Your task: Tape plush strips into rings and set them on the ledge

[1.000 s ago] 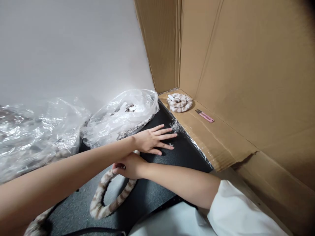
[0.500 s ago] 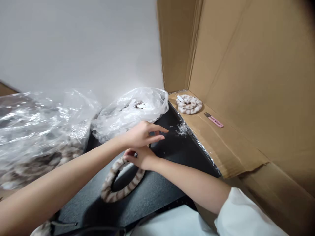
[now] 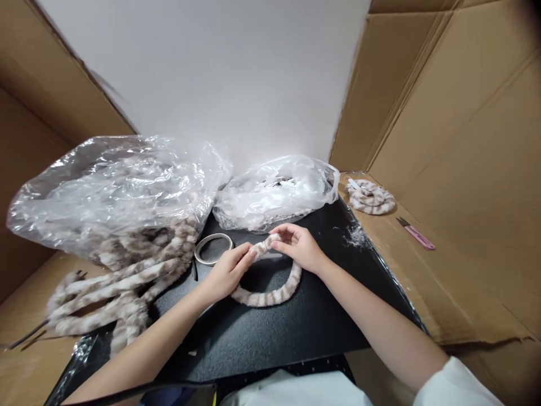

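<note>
Both my hands hold a furry brown-and-white striped ring (image 3: 266, 298) at its far side, low over the black tabletop. My left hand (image 3: 228, 270) pinches it left of a narrow spot where two ends meet. Thumb and fingers of my right hand (image 3: 298, 245) are closed on it just right of that spot. A white strip, perhaps a tag (image 3: 270, 256), shows beneath the joint inside the ring. Beside my left hand lies a roll of tape (image 3: 213, 249), flat on the table.
Furry striped strips (image 3: 127, 282) spill from a clear plastic bag (image 3: 127, 175) at left. A second plastic bag (image 3: 274, 192) stands at the back. On cardboard at right are stacked furry rings (image 3: 371, 197) and pink thread snips (image 3: 416, 233). White fluff (image 3: 358, 237) lies near the edge.
My hands were crossed, the left reaching over the right; now they are uncrossed and both grip the ring. The left hand has closed on it. The view has turned left.
</note>
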{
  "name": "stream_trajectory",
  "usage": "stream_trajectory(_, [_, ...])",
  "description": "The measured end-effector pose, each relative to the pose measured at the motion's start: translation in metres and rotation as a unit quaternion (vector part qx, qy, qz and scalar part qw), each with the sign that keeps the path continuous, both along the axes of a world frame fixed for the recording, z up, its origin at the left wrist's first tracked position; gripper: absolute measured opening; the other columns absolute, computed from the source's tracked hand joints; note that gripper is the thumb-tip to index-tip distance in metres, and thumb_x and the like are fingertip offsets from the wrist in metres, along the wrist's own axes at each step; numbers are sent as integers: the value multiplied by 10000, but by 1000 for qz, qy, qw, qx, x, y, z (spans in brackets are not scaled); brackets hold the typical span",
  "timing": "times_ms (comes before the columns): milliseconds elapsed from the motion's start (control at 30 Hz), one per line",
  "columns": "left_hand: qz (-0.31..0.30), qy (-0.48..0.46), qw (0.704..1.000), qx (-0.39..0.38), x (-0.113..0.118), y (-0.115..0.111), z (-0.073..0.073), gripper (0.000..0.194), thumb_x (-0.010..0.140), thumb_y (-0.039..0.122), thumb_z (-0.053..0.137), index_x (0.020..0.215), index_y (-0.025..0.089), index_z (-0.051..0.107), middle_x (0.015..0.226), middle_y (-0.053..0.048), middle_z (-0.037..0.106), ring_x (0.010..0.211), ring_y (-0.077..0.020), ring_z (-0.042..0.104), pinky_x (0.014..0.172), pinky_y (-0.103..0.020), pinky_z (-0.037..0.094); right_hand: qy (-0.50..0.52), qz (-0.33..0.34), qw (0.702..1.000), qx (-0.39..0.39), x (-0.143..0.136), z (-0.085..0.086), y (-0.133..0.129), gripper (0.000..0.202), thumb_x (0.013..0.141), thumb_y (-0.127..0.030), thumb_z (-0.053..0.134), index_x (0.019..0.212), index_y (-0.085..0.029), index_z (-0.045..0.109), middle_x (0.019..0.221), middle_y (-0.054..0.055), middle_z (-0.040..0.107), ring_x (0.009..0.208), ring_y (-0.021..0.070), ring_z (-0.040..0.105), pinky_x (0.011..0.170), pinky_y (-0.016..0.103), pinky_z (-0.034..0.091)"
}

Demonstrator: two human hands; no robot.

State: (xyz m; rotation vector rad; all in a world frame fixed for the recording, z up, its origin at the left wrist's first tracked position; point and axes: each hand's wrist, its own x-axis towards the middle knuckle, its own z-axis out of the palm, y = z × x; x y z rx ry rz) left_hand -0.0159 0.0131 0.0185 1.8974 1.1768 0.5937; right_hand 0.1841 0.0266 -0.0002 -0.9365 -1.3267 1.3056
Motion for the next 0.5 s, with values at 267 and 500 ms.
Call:
stream_trajectory(267, [-10, -56, 994, -98, 0, 2, -2, 379, 924, 508, 419, 791, 170, 528, 610, 52, 415, 546, -109, 388, 502, -216, 309, -61, -82, 995, 14, -11, -7, -5, 150, 671, -267, 749, 758, -180, 663, 731, 20, 690, 690, 169, 641, 674, 294, 528])
stream_trajectory(500, [-8, -147, 973, -176, -2, -4, -15, 412, 934, 532, 396, 780, 164, 498, 653, 37, 437, 552, -99, 401, 490, -207, 330, -282, -153, 903, 287, -28, -8, -31, 205, 787, -59, 547, 869, -187, 684, 747, 30, 648, 683, 153, 601, 648, 276, 508])
